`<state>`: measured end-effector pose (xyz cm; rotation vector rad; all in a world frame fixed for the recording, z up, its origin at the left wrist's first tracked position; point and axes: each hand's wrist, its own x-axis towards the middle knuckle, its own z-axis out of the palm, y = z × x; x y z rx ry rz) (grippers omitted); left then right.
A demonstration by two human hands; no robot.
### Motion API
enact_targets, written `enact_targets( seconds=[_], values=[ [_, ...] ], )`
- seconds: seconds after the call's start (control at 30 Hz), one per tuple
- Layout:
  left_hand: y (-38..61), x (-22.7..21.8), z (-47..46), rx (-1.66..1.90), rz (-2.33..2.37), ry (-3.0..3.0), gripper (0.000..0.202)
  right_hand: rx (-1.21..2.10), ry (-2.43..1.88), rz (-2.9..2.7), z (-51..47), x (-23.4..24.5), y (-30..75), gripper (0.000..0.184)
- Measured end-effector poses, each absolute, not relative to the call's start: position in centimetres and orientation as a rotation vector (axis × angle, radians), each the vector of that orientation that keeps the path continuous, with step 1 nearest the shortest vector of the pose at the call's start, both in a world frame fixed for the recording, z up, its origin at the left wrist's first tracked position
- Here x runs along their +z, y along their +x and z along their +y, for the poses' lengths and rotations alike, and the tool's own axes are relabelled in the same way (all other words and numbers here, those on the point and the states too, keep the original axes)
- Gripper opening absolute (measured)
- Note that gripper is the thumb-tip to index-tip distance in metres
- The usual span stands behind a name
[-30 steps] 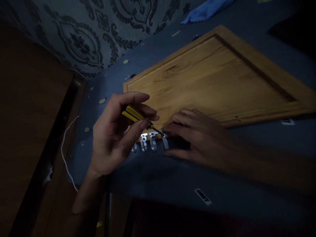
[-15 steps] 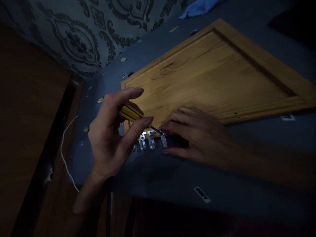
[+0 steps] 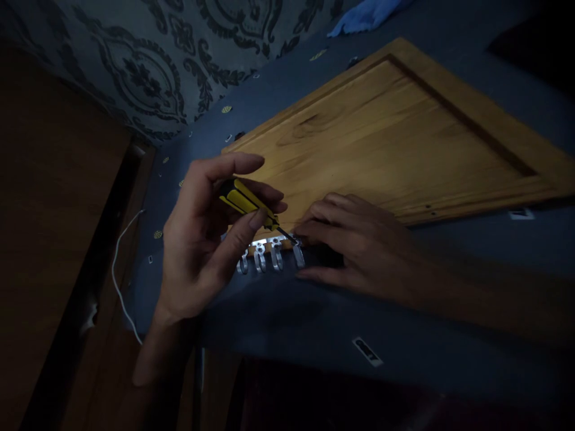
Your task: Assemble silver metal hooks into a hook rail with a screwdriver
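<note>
My left hand (image 3: 202, 239) has its thumb and fingers around the handle of a yellow and black screwdriver (image 3: 245, 200). The shaft slants down to the right, its tip at the right end of a shiny metal hook rail (image 3: 260, 244). This rail, with several curved hooks, lies along the front edge of a wooden panel (image 3: 341, 143). My right hand (image 3: 354, 242) grips the rail's right end, its fingers over the panel edge and the thumb below, beside the last hook. Its fingertips partly cover that end, so the screw there cannot be made out.
The panel rests on a dark blue patterned cloth (image 3: 287, 323). A light blue cloth (image 3: 366, 17) lies at the back, near the patterned wall (image 3: 144, 66). A white cable (image 3: 115, 269) hangs on the left by brown wooden furniture (image 3: 54, 179). Two small holes show near the panel's front edge.
My left fingers have shifted and spread along the screwdriver handle, which is turned and shows more yellow. The tip stays at the same hook; my right hand stays put.
</note>
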<state>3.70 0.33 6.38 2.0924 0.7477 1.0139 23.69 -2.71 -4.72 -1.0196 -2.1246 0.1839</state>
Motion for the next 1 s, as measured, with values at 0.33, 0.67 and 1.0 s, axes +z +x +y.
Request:
enact_targets(
  seconds=[0.33,0.67,1.0],
  values=[
    [3.3,6.2,0.9,1.059,0.713,2.088,0.03,0.193,-1.016,-2.126,-2.9,-4.6,23.7,0.04],
    [3.4,5.6,0.9,1.087,0.708,2.04,0.029,0.218,-1.059,-2.147,-2.7,-4.5,23.8,0.039],
    [3.3,5.8,1.2,1.114,0.671,2.263,0.032,0.224,-1.046,-2.147,-2.8,-4.5,23.8,0.039]
  ],
)
